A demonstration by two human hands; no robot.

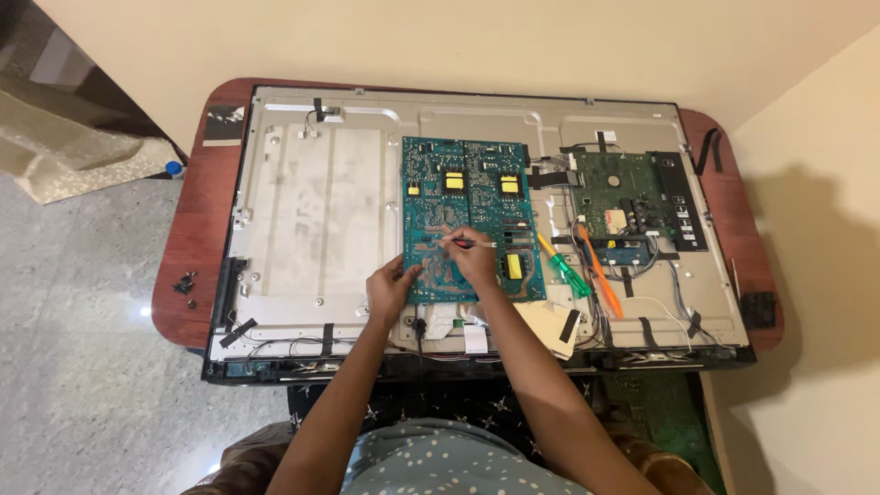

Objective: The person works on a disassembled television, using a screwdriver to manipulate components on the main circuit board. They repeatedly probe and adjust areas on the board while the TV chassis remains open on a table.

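Fingers of the right hand (474, 257) pinch a thin tool (469, 242) in a tight grip, its tip on the teal circuit board (469, 197) mounted mid-panel. Her left hand (391, 286) rests open-fingered on the board's lower left edge. Two screwdrivers (577, 266) lie just beside, right of it, on the open television back (321, 211) covering the tabletop (188, 247).

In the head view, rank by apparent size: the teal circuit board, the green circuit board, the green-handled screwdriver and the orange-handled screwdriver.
1. Teal circuit board, clearly largest.
2. Green circuit board, noticeably smaller.
3. Green-handled screwdriver and orange-handled screwdriver: both far smaller than the boards; the orange one looks somewhat longer, but they cross among wires, so I won't rank them.
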